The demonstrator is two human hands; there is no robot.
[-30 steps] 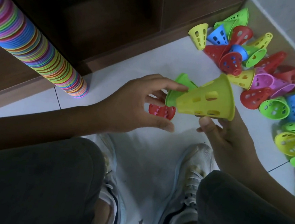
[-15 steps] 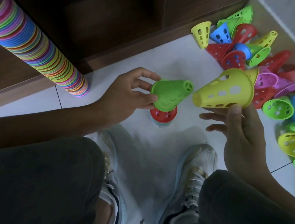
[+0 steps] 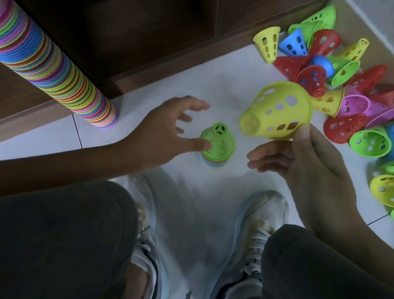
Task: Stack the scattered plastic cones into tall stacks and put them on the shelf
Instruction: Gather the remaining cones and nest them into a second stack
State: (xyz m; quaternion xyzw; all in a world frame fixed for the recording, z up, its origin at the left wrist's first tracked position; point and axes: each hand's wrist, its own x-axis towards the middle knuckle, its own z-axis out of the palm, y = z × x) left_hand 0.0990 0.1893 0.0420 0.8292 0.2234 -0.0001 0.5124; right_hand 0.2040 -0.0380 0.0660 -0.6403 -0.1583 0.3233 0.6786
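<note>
Item one, far left: I see a tall stack (image 3: 41, 62) of many-coloured cones, leaning across the frame with its base on the white floor (image 3: 221, 95), just beside the dark wooden shelf (image 3: 136, 27).

Item two: my left hand (image 3: 168, 131), fingers spread and relaxed, thumb tip touching the side of a green cone (image 3: 217, 140).

Item three: that green cone, upright, narrow end up, topping a short stack (image 3: 211, 162) on the floor between my hands.

Item four: a yellow cone (image 3: 277, 111), tilted, narrow end pointing left, pinched at its wide rim by my right hand (image 3: 311, 167), thumb on the rim, remaining fingers extended below.

Item five, right: a scattered pile (image 3: 359, 94) of red, blue, green, yellow and pink cones on the floor near the wall.

Foreground: both knees, two pale shoes (image 3: 252, 234).
</note>
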